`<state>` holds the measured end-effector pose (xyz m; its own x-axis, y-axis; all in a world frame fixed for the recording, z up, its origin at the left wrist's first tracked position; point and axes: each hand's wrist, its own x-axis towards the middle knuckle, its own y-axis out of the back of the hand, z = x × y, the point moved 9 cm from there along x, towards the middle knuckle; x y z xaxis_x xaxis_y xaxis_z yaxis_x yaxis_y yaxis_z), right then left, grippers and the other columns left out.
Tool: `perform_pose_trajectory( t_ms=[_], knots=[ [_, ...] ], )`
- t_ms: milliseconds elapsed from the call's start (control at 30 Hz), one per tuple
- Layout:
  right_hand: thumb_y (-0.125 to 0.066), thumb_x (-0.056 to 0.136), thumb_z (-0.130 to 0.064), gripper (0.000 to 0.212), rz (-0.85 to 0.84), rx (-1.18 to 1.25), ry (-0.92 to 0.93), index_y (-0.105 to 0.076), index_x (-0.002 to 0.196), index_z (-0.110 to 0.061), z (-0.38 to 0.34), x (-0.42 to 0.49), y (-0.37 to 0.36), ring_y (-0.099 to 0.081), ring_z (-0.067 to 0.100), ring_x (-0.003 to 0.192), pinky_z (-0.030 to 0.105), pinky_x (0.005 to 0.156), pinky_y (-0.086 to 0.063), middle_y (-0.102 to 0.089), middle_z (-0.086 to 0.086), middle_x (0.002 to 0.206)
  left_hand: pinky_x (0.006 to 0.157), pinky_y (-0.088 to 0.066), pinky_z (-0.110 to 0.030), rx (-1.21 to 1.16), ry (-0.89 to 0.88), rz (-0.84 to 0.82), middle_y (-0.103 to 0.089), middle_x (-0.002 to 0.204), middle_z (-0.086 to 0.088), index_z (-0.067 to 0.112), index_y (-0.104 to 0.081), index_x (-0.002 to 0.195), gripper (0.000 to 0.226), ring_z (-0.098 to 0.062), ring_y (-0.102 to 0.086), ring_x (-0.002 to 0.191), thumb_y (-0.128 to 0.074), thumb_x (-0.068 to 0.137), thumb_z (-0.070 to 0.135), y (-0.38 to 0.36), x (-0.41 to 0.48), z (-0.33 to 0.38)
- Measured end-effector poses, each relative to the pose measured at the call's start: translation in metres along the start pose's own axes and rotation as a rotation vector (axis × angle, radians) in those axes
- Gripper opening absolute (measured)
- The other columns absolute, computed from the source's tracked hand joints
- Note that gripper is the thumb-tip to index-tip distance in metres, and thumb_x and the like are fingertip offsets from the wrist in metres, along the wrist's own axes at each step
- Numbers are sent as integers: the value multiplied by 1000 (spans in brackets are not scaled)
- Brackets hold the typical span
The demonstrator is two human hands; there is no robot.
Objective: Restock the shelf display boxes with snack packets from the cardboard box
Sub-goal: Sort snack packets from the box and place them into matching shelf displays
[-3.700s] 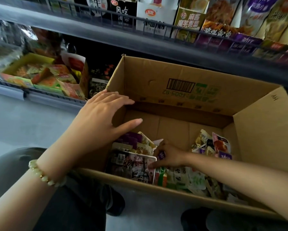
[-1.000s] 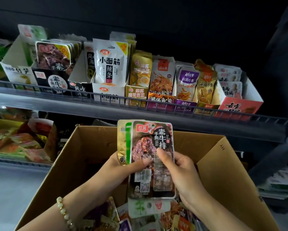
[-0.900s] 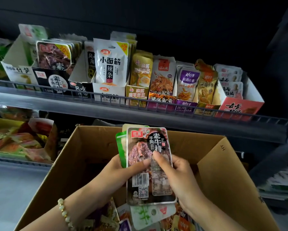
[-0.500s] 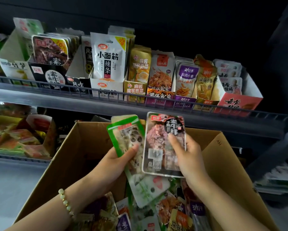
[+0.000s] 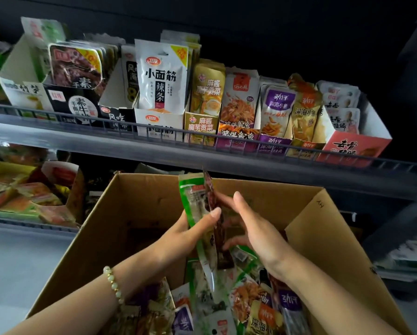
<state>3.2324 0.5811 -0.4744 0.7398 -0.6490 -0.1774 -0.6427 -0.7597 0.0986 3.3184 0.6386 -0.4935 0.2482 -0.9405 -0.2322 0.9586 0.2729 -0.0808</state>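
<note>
My left hand point(image 5: 185, 235) grips a few green snack packets point(image 5: 190, 197) above the open cardboard box point(image 5: 135, 213), its thumb reaching over a dark beef packet point(image 5: 209, 189) that stands edge-on beside them. The fingers of my right hand point(image 5: 258, 233) lie against the far face of that dark packet, and its thumb points up, clear of it. Several loose packets point(image 5: 258, 303) fill the box bottom. On the upper shelf stands a row of display boxes, among them a black beef box point(image 5: 74, 105) and a white box point(image 5: 21, 93) at the left.
A wire rail point(image 5: 154, 134) runs along the front of the upper shelf. A lower shelf at left carries a yellow display box point(image 5: 21, 197) of orange packets. A pink display box point(image 5: 352, 146) ends the upper row at right. Grey floor lies left of the carton.
The dark packet, held flat and apart from the green ones half a second ago, has turned edge-on and come against the green packets. My right thumb has lifted off it.
</note>
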Motion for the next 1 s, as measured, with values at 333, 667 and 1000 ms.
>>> perform_pose_trajectory(
  t_ms=[333, 667, 1000],
  knots=[
    [-78, 73, -40, 78, 184, -347, 136, -32, 133, -57, -21, 7, 51, -43, -6, 110, 17, 88, -40, -38, -29, 128, 87, -56, -42, -256, 76, 64, -74, 103, -11, 10, -64, 111, 26, -27, -71, 93, -61, 87, 18, 13, -7, 1],
    [-83, 50, -22, 93, 52, 2, 82, -47, 135, -30, -67, 33, 32, -66, 17, 106, 32, 84, -56, -66, 3, 118, 71, -60, -29, -174, -44, -100, -74, 99, -14, 10, -72, 94, 18, -25, -73, 85, -67, 77, 13, 43, -30, 66],
    [-73, 59, -9, 73, -43, 139, 145, -45, 126, -19, -133, 82, -61, -67, 20, 92, 24, 63, -58, -66, 12, 117, 62, -60, -33, -139, -209, -50, -74, 91, -19, 14, -77, 76, 22, -28, -73, 76, -71, 69, -6, 143, -69, 112]
  ],
)
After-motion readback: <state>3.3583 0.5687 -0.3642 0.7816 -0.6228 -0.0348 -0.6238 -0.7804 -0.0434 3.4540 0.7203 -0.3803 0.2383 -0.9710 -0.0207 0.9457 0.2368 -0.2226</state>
